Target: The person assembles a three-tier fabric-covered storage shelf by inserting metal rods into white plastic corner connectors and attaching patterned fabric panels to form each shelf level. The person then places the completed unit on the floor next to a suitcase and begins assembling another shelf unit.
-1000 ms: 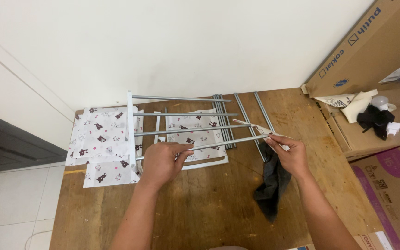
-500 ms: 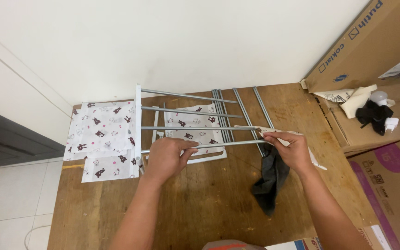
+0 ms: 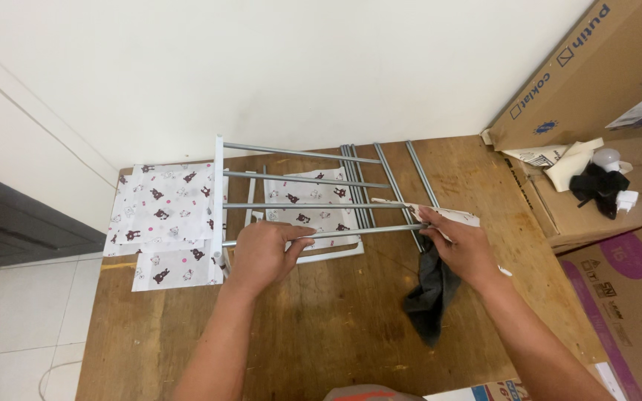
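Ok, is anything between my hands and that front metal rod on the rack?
Nothing visible is. The left hand already grips the front rod near its left end, and the right hand is at its right end, also holding a dark cloth that hangs below the rod.

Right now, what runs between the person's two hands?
In the head view, a grey metal rod of the white rack spans from the left hand to the right hand, over patterned cloth and wooden table.
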Tool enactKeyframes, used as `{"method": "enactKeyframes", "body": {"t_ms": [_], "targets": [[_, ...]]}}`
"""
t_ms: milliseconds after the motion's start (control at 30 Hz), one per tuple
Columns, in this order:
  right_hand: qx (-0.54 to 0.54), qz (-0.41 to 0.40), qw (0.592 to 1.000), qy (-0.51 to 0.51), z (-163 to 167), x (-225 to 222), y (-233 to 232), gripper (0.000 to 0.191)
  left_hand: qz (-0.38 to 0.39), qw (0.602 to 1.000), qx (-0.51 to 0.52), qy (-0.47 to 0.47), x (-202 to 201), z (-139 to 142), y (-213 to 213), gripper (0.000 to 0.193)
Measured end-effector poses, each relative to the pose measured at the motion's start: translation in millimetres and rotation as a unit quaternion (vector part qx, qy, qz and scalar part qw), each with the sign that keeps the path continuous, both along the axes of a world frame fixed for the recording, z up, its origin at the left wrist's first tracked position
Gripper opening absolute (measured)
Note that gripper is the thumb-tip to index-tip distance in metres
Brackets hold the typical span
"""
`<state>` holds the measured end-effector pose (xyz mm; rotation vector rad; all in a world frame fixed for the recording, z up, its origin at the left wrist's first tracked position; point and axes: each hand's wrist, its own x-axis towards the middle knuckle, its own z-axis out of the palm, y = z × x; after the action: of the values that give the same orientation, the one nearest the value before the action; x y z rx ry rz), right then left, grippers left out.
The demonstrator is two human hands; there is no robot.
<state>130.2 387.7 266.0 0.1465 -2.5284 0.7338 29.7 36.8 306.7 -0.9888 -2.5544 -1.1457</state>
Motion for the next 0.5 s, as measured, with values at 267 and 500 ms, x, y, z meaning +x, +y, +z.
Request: {"method": "enactKeyframes", "body": {"t_ms": [267,500], "targets": [[0.204,0.074,0.975,-0.036,-1.8,-5.4,20.9,0.061,0.001,0.999,-0.034,-0.002,1.0,3.6,-10.0,0.012],[0.262,0.061,0.954,-0.136,-9.5,-3.9,19.9,0.073,-0.010,1.000,-0.007,0.002,5.0,1.1,-6.1,0.011]]}}
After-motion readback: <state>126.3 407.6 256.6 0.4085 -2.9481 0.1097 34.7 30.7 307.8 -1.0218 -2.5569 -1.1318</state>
